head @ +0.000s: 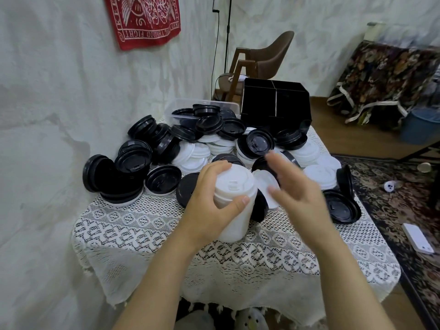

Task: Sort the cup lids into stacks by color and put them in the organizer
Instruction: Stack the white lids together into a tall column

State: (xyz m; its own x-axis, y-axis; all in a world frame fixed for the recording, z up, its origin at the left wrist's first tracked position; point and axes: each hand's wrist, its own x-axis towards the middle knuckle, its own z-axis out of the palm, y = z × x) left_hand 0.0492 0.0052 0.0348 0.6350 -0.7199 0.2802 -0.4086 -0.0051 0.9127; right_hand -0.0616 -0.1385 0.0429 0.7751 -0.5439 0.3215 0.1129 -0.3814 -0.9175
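Nearest the camera, two bare forearms reach in from the bottom edge over the lace tablecloth [166,234] that covers the table.

1. The left hand [207,201] grips the stack of white lids [235,210]. The fingers curl over the far rim and the thumb lies across the near side.
2. The stack of white lids is a tall, nested white column. A raised sip tab shows on the top lid. It stands at the near centre of the table and tilts slightly. The wrist hides its lower left side, so whether its base rests on the cloth cannot be told.
3. The right hand [295,186] is just beside the stack, with its fingers straight, spread and holding nothing. It is blurred. It partly covers a loose white lid [263,181], and contact with that lid cannot be told.

Behind the hands is the unsorted pile:
- The black lids [133,160] lie mostly to the left and rear. Many are tipped on edge or overlapping.
- The white lids [192,153] lie in the middle and to the right, partly buried.

A count is not possible.

At the far right of the table stands the black organizer [276,103], which is split by dividers. Its interior is dark, so its contents cannot be made out. A clear plastic container [181,107] sits to its left, half hidden by lids.
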